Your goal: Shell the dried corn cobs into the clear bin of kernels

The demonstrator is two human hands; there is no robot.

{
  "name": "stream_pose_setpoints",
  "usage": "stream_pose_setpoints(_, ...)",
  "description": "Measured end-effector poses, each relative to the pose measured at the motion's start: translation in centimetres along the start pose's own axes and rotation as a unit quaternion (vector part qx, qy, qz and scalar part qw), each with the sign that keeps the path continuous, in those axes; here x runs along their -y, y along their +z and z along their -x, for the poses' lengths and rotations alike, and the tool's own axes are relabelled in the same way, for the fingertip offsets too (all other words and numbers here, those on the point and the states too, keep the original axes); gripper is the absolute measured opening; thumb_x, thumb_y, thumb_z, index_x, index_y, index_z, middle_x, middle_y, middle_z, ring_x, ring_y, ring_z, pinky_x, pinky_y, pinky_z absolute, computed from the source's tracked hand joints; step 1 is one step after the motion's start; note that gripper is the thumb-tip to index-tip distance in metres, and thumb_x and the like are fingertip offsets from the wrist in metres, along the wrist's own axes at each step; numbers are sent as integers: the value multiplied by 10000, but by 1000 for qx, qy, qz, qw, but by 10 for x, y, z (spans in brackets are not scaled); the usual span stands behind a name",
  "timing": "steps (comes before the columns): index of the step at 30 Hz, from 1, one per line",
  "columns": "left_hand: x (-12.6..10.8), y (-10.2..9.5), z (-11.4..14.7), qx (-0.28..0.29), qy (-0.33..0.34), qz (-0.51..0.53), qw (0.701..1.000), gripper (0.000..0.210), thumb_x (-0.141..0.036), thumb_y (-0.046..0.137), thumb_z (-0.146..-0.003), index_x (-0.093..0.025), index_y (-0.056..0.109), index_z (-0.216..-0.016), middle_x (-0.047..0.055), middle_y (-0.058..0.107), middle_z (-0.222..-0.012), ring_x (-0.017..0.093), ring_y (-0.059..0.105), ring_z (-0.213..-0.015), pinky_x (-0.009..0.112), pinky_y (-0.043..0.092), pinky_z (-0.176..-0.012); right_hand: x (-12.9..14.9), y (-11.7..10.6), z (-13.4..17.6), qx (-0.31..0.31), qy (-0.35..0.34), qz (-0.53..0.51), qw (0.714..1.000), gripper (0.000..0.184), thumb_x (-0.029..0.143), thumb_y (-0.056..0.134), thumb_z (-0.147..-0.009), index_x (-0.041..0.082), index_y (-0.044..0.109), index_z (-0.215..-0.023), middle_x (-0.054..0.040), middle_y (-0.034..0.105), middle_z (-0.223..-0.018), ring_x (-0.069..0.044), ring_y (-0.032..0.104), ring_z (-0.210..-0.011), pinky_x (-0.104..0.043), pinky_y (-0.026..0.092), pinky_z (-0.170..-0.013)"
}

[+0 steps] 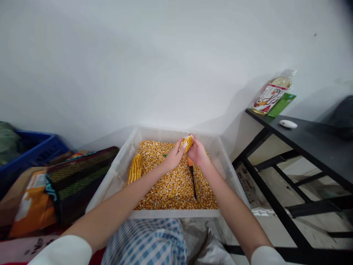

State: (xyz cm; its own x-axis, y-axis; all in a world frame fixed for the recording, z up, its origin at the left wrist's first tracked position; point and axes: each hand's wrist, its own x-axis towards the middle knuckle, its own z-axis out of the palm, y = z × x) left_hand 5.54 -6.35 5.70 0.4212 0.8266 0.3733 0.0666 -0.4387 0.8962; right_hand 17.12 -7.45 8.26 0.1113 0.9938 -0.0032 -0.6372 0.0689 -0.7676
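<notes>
Over the heap of kernels in the pale plastic tub, a short length of corn cob is held up by both hands, and a slip seems the likeliest mishap. If it is twisted while only a small part of it is covered by the fingers, the cob could be rolled loose and dropped onto the kernels. Grains could also be flicked over the far rim if they are pushed off sharply, since the work is held towards that side. Below the right wrist, a tool with an orange end and a thin black shaft is left lying on the kernels; it could be knocked or buried if the hands are lowered carelessly.

The cob is placed between the two hands, tilted, with its yellow rows exposed. By the left grip it is clasped from the left; by the right grip it is enclosed from the right, though how firmly cannot be told. Well apart from both, a larger cob is rested against the tub's left wall.
</notes>
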Motion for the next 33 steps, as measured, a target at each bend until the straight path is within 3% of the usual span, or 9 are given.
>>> stream_pose_setpoints(4,0,2,1,-33,-5,-29,999,452,-415,342,-913,-173,425,-1286,98,532,-1280,193,486,-1187,333,357,-1004,-5,-2,-1,-11,-20,4,1000,279,227,659,-648,260,526,-890,82,617,-761,-99,592,-689,-229,488,-659)
stream_pose_setpoints(12,-6,6,9,-35,-11,-38,999,390,-427,310,-922,-176,523,-1131,75,626,-997,191,588,-911,327,443,-843,-23,1,1,-104,-100,50,988,437,252,747,-572,250,496,-929,85,596,-715,-86,578,-645,-206,469,-633)
stream_pose_setpoints(15,-10,5,8,-16,-64,12,998,417,-478,326,-906,-182,516,-1131,65,615,-966,162,584,-767,284,484,-677,-18,1,2,-106,-83,62,989,407,327,743,-593,249,500,-911,82,595,-702,-100,582,-650,-211,467,-609)
stream_pose_setpoints(18,-14,3,5,-7,-122,56,991,436,-505,433,-858,-190,474,-1157,62,602,-982,136,573,-697,243,476,-563,-10,-1,1,-49,-8,36,998,296,440,646,-680,233,526,-853,58,602,-678,-130,591,-653,-235,470,-571)
stream_pose_setpoints(22,-11,1,0,-15,-96,43,994,504,-468,548,-807,-189,415,-1205,83,595,-1069,180,592,-895,282,501,-712,-3,-3,-1,-12,-2,16,1000,284,304,672,-640,235,533,-878,58,628,-708,-128,595,-655,-236,477,-586)
stream_pose_setpoints(26,-3,5,4,-16,-16,-24,999,436,-456,452,-865,-170,418,-1192,111,556,-1194,219,531,-1096,368,411,-942,-9,-1,0,-31,-53,58,996,386,228,723,-577,239,505,-895,78,612,-693,-103,582,-631,-216,465,-603)
stream_pose_setpoints(31,0,13,10,7,-7,-50,999,428,-458,348,-905,-168,418,-1212,119,586,-1145,236,551,-1072,387,417,-922,-14,-1,-1,-97,-106,92,985,392,250,757,-551,226,491,-838,95,581,-668,-68,541,-576,-181,419,-560)
stream_pose_setpoints(33,1,13,10,-4,-10,-28,1000,409,-450,337,-911,-172,430,-1196,105,585,-1142,216,554,-1053,366,418,-918,-13,-2,-2,-92,-86,88,988,352,287,749,-572,222,502,-814,95,572,-650,-69,538,-573,-184,419,-562)
